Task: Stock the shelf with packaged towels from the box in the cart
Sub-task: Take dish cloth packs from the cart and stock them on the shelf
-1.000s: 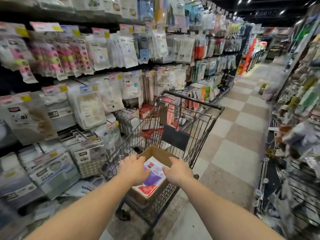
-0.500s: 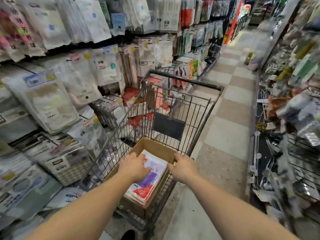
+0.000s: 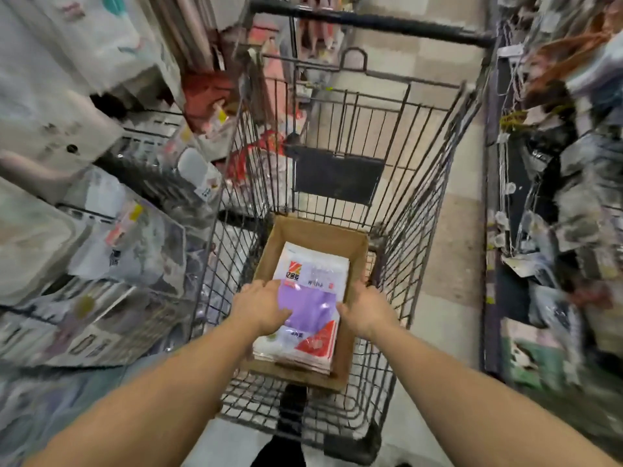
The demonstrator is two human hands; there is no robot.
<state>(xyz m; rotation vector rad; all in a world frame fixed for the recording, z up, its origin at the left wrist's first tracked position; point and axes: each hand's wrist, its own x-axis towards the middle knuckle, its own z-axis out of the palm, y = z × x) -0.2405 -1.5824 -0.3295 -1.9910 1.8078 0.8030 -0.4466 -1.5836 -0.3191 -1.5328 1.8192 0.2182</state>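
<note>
An open cardboard box [image 3: 354, 251] sits in the wire cart [image 3: 421, 183]. A stack of packaged towels [image 3: 313, 284], white with a purple panel and a red corner, lies flat inside it. My left hand [image 3: 259, 305] rests on the stack's left edge, fingers spread over the purple panel. My right hand [image 3: 365, 310] is at the stack's right edge, between the packs and the box wall, its fingertips tucked against the stack. The shelf [image 3: 101, 214] of hanging packaged goods is to the left of the cart.
The cart's black handle bar [image 3: 371, 20] runs across the top, with a dark flap [image 3: 337, 176] on the far wall. Another rack of hanging goods [image 3: 556, 197] lines the right side. A tiled aisle floor [image 3: 455, 230] runs between them. A dark shoe [image 3: 286, 446] shows below the cart.
My view has tilted down and closer over the cart. Both hands have settled onto the two sides of the towel stack in the box.
</note>
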